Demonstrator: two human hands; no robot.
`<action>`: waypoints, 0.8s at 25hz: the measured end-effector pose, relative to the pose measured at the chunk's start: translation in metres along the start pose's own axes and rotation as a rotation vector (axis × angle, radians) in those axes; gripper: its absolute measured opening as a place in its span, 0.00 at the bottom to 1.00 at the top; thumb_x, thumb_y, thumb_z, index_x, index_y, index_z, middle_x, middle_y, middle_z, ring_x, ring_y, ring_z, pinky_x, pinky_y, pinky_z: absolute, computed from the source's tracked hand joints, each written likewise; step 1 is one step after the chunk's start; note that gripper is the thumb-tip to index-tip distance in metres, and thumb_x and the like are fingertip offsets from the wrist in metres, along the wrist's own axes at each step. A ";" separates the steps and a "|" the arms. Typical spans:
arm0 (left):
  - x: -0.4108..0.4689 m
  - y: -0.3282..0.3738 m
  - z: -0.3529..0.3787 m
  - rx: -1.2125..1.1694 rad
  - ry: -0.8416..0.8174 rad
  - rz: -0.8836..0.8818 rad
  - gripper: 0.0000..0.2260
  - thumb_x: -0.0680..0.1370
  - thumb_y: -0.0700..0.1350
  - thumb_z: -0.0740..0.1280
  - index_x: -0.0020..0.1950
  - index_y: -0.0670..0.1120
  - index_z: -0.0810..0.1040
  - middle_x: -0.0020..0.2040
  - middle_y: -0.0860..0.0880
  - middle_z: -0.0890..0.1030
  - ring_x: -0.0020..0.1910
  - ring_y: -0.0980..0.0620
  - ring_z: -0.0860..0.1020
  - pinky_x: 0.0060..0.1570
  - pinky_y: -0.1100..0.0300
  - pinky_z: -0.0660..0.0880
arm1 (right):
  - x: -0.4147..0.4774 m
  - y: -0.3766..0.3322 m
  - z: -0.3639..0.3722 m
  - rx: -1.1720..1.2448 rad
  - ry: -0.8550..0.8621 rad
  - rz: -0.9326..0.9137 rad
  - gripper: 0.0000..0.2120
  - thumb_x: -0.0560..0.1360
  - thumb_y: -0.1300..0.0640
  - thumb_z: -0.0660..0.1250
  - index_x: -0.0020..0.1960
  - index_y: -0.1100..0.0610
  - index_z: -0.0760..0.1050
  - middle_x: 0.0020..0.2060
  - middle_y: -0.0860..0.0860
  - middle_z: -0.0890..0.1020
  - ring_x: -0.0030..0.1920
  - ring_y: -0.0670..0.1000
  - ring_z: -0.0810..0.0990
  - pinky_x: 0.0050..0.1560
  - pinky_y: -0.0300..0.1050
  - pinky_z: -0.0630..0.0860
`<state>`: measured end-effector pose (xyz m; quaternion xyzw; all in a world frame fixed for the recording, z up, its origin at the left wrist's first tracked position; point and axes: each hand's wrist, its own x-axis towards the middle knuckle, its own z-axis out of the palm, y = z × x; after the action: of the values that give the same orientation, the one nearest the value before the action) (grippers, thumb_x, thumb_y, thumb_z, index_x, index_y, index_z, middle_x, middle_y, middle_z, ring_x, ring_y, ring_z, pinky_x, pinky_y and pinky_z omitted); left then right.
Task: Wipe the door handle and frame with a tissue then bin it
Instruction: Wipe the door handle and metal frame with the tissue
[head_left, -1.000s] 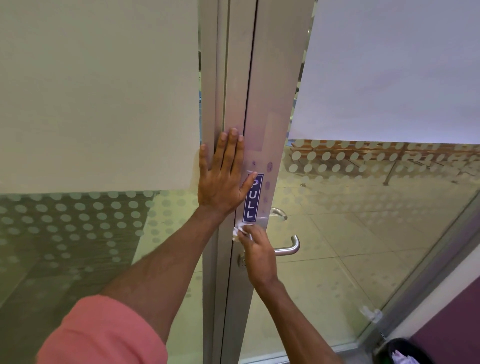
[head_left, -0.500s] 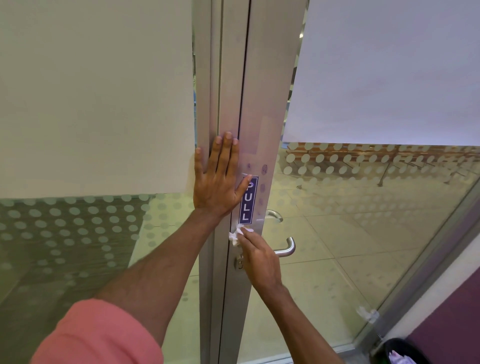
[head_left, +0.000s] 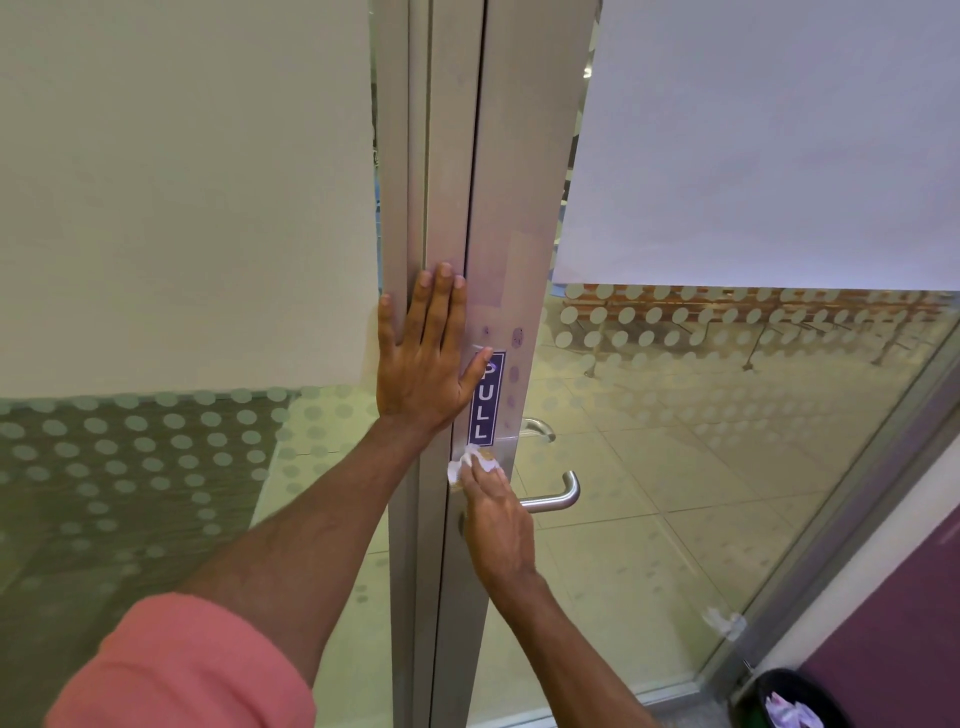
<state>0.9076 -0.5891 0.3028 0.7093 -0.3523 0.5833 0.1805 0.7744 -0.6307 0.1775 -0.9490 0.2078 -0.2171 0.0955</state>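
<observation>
Broadly, a glass door with dotted frosting fills the view, its aluminium door frame (head_left: 511, 156) running upright through the middle. Flat against that frame lies the left hand (head_left: 422, 358), fingers spread and holding nothing, thumb touching the top of the blue PULL sticker (head_left: 486, 399). Just below the sticker, the right hand (head_left: 496, 525) pinches a crumpled white tissue (head_left: 466, 464) against the frame, beside the steel lever door handle (head_left: 556, 498). A black bin (head_left: 779, 701) holding crumpled paper sits at the lower right corner.
</observation>
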 end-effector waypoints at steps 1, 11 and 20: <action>0.000 0.000 0.000 0.004 0.000 -0.002 0.37 0.82 0.64 0.51 0.80 0.41 0.46 0.79 0.42 0.58 0.78 0.44 0.56 0.77 0.44 0.38 | 0.000 0.000 0.002 -0.028 -0.036 -0.046 0.32 0.77 0.64 0.66 0.77 0.55 0.58 0.77 0.53 0.61 0.77 0.57 0.58 0.72 0.52 0.66; 0.000 0.000 0.002 0.013 0.013 0.007 0.36 0.82 0.64 0.50 0.80 0.43 0.45 0.79 0.42 0.57 0.80 0.46 0.52 0.77 0.44 0.38 | -0.010 0.008 -0.004 -0.106 -0.046 -0.039 0.34 0.76 0.60 0.68 0.77 0.55 0.57 0.74 0.56 0.66 0.73 0.58 0.67 0.67 0.51 0.71; -0.001 -0.001 0.003 -0.005 -0.009 -0.006 0.37 0.82 0.64 0.50 0.81 0.42 0.47 0.80 0.43 0.53 0.79 0.50 0.45 0.77 0.44 0.37 | -0.010 0.011 -0.008 -0.100 -0.043 -0.017 0.29 0.76 0.61 0.67 0.75 0.55 0.62 0.71 0.55 0.72 0.65 0.56 0.75 0.58 0.48 0.77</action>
<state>0.9103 -0.5904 0.3014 0.7126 -0.3524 0.5786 0.1825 0.7586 -0.6367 0.1783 -0.9588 0.2081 -0.1868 0.0503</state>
